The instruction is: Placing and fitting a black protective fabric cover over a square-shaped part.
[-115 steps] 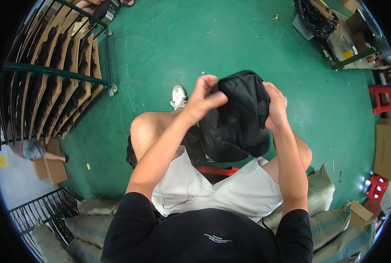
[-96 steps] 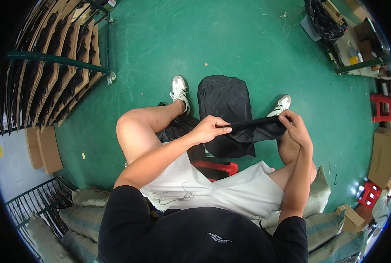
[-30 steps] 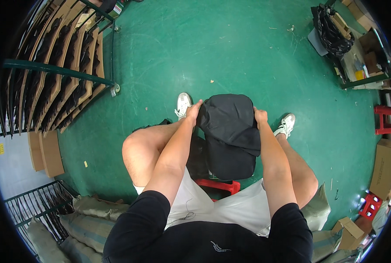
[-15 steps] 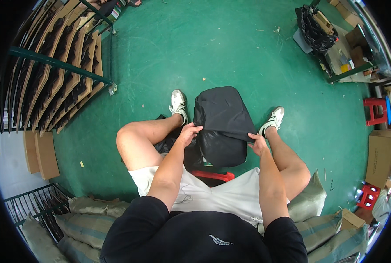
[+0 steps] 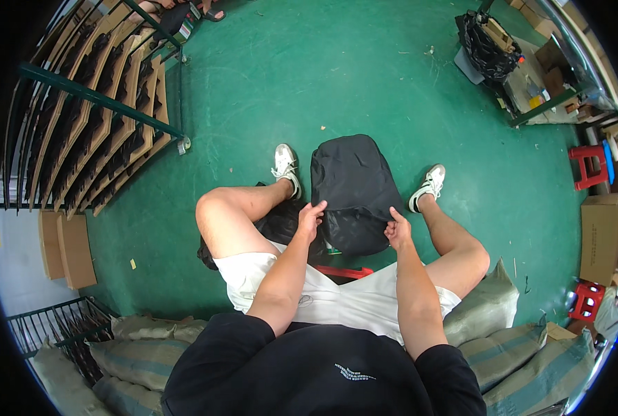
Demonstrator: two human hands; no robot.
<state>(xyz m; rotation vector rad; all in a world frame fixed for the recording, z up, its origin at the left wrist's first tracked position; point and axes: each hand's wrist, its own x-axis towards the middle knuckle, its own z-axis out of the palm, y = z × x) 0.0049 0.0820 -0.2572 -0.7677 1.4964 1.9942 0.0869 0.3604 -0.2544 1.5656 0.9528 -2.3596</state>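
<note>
Between my legs, a black fabric piece [image 5: 350, 170], shaped like a soft bag with rounded far corners, lies over a dark, shinier lower part [image 5: 356, 234]. Its near edge runs crosswise between my hands. My left hand [image 5: 310, 222] is closed at the left end of that edge, thumb on top. At the right end my right hand [image 5: 398, 230] has its fingers curled and its thumb raised against the cloth. Whatever lies beneath the fabric is hidden. More crumpled black material [image 5: 281, 225] sits beside it, partly behind my left leg.
A red stool [image 5: 347, 272] shows beneath me. At far left stands a green-framed rack [image 5: 101, 104] with cardboard sheets. Stuffed woven sacks [image 5: 139, 357] lie behind me. Boxes [image 5: 602, 236] and a red stool [image 5: 589, 168] line the right side. Another person's foot [image 5: 214, 14] shows at top left.
My hands have come closer together along the near edge. The right corner of the fabric, stretched outward before, now sits further in. The whole view has shifted slightly.
</note>
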